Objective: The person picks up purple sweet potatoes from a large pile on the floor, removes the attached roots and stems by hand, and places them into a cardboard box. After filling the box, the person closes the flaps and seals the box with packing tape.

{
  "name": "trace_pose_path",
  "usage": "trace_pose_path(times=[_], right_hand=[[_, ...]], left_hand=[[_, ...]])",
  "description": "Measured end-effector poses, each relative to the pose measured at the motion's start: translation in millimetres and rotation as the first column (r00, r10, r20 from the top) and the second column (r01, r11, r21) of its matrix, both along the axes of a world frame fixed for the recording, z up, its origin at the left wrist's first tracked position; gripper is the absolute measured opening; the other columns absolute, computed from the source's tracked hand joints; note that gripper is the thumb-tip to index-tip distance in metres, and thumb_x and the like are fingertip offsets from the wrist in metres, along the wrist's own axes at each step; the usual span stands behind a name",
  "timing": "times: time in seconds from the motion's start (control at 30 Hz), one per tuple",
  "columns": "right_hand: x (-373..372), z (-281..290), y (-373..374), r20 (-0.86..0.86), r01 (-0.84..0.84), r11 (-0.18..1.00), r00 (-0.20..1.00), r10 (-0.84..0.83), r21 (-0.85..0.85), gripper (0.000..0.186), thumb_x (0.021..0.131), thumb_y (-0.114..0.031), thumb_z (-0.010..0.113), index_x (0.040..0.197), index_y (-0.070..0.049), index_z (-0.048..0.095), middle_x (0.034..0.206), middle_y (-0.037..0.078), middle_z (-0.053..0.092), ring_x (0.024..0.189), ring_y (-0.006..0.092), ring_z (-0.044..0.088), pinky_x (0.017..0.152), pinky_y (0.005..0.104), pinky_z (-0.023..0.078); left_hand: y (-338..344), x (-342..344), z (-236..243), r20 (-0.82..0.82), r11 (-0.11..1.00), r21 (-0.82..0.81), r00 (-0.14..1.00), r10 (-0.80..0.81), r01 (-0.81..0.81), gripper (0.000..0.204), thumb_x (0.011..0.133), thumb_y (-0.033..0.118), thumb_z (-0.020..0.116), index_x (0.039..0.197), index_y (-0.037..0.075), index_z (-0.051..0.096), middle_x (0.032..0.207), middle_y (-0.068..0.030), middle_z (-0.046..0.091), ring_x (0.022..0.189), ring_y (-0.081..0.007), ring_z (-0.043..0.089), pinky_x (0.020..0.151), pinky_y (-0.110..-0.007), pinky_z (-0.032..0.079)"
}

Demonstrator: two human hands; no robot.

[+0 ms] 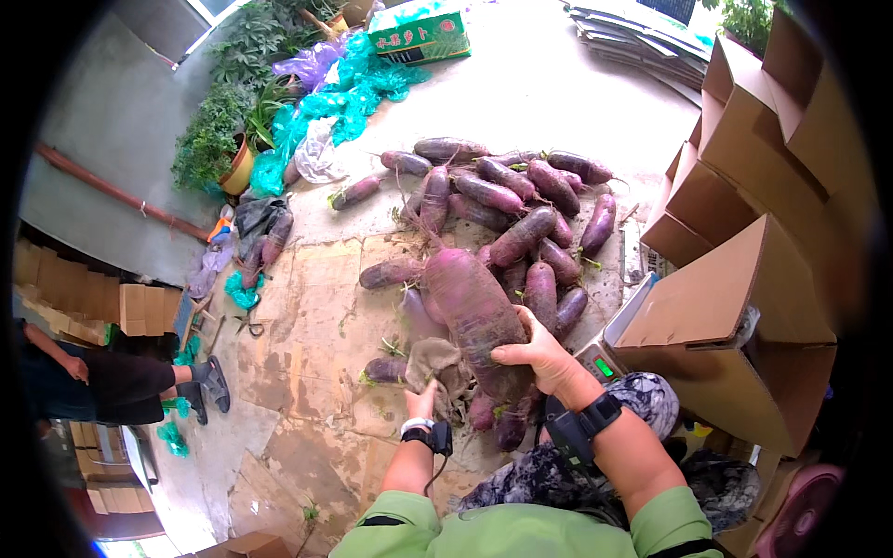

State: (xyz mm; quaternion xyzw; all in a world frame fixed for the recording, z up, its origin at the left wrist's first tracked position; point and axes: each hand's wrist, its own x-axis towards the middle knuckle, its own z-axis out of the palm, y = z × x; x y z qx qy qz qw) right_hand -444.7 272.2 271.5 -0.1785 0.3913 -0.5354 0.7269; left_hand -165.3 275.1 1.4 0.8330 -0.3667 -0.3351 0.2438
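A large purple radish (470,302) is raised in front of me, dirt smeared over its lower half. My right hand (544,358) is wrapped round its lower end, thumb across the front. Beside that radish, my left hand (423,402) grips a grey-brown rag (435,365), which hangs close to the radish's side; the fingers are partly hidden by the cloth. Just left of the rag lies a smaller purple radish (383,371). Behind the held one, a heap of purple radishes (521,232) with thin roots and green stubs spreads over the ground.
Open cardboard boxes (693,293) stand at the right, near a scale (605,365) with a green display. Flattened cardboard (298,325) covers the ground at left. Green plastic bags (344,107) and potted plants (237,163) line the wall. Another person (102,381) is at the far left.
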Motion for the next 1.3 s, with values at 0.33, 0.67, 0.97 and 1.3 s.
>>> trace_pose_path(times=[0.33,0.67,0.97,1.3], right_hand=[[10,-21,-11,-0.378,0.029,0.999,0.925,-0.038,-0.029,0.089,0.054,-0.012,0.084,0.127,-0.001,0.034,0.119,0.010,0.045,0.110,0.0210,0.045,0.097,0.0334,0.036],[25,-16,-3,-0.472,-0.150,0.988,0.874,0.116,-0.036,0.093,0.054,-0.015,0.084,0.129,0.000,0.031,0.120,0.012,0.046,0.112,0.0209,0.045,0.098,0.0330,0.035],[28,-11,-8,-0.789,-0.046,0.959,0.581,-0.202,-0.279,0.092,0.052,-0.023,0.084,0.127,-0.001,0.035,0.115,0.014,0.049,0.107,0.0237,0.049,0.096,0.0352,0.038],[26,-23,-21,-0.050,0.200,0.980,0.979,-0.199,0.017,0.039,0.087,-0.031,0.061,0.114,-0.003,0.052,0.101,0.004,0.057,0.097,0.0153,0.052,0.089,0.0307,0.041]], left_hand=[[-35,-3,169,-0.959,0.942,-0.282,0.027,-0.282,-0.181,0.050,0.088,0.034,0.057,0.127,0.004,0.045,0.128,-0.0094,0.049,0.118,-0.0285,0.046,0.103,-0.046,0.034],[-84,-98,231,-0.917,0.929,-0.356,0.228,-0.327,-0.100,0.036,0.096,0.027,0.043,0.124,0.004,0.045,0.115,-0.0114,0.055,0.100,-0.0227,0.058,0.084,-0.037,0.050],[-72,-104,223,-0.972,0.974,-0.198,0.153,-0.180,-0.107,0.047,0.096,0.036,0.041,0.131,0.004,0.039,0.128,-0.0125,0.047,0.112,-0.0257,0.050,0.095,-0.041,0.042],[-42,-108,224,-0.975,0.981,-0.151,-0.147,-0.169,-0.125,0.043,0.096,0.033,0.040,0.126,0.003,0.045,0.126,-0.0117,0.051,0.114,-0.0260,0.050,0.099,-0.042,0.039]])
